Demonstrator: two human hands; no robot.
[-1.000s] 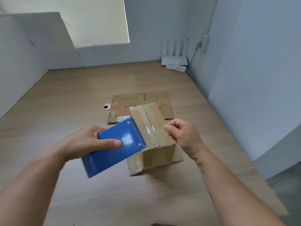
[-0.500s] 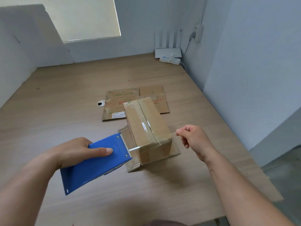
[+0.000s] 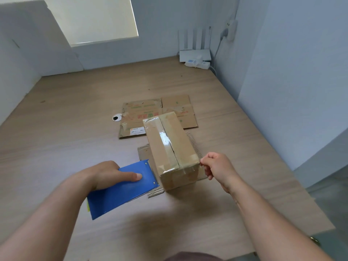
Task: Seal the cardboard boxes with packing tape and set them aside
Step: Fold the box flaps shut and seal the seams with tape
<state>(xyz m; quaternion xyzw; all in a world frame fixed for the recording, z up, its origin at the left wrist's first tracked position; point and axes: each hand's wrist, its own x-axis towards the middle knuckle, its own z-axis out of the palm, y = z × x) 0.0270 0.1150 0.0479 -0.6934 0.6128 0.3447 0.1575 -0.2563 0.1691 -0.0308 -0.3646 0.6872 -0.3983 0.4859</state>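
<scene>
A closed cardboard box [image 3: 180, 146] stands on the wooden floor, with clear tape along its top seam. My left hand [image 3: 111, 174] grips a blue tape dispenser [image 3: 122, 189] just left of the box's near end. A strip of clear tape [image 3: 177, 167] runs from the dispenser across the box's near top edge. My right hand [image 3: 216, 166] pinches the strip's free end at the box's near right corner.
A flattened cardboard box [image 3: 156, 115] lies behind the standing one, and another flat piece [image 3: 145, 153] lies under it. A small round white object [image 3: 117, 117] sits left of the flat box. A white router [image 3: 194, 53] and power strip [image 3: 197, 64] stand at the far wall.
The dispenser has dropped from above the box top to beside its near left end. My right hand has pulled the tape end across and lowered it to the box's right corner.
</scene>
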